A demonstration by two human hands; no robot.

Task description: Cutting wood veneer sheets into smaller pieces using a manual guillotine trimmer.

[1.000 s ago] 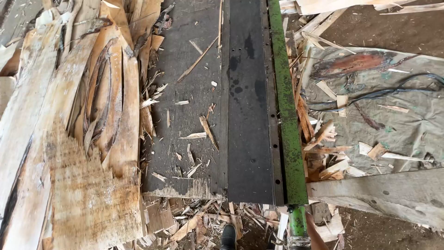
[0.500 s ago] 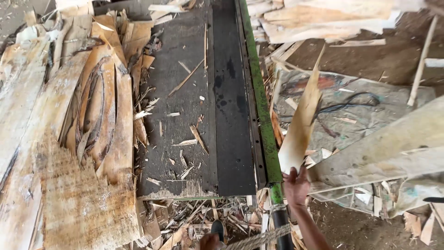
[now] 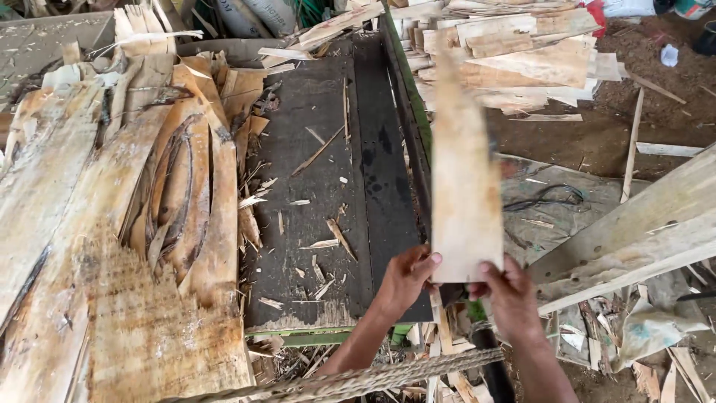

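Observation:
A long thin strip of pale wood veneer (image 3: 464,179) stands up in front of me, blurred with motion. Both hands grip its near end: my left hand (image 3: 406,276) at the lower left corner, my right hand (image 3: 509,287) at the lower right corner. The strip hangs over the right edge of a dark, worn machine bed (image 3: 328,201), which has a green metal rail (image 3: 409,97) along its right side. Small splinters and chips lie scattered on the bed.
Wide curled veneer sheets (image 3: 112,246) are heaped to the left of the bed. A pile of cut veneer (image 3: 514,60) lies at the back right. A grey plank (image 3: 634,231) slants at the right over dirt floor and scraps. A thick rope (image 3: 388,377) crosses the bottom.
The veneer strip came up from the scrap at the right, first held by one hand. Now both hands hold it over the bed's right edge. The view has shifted right.

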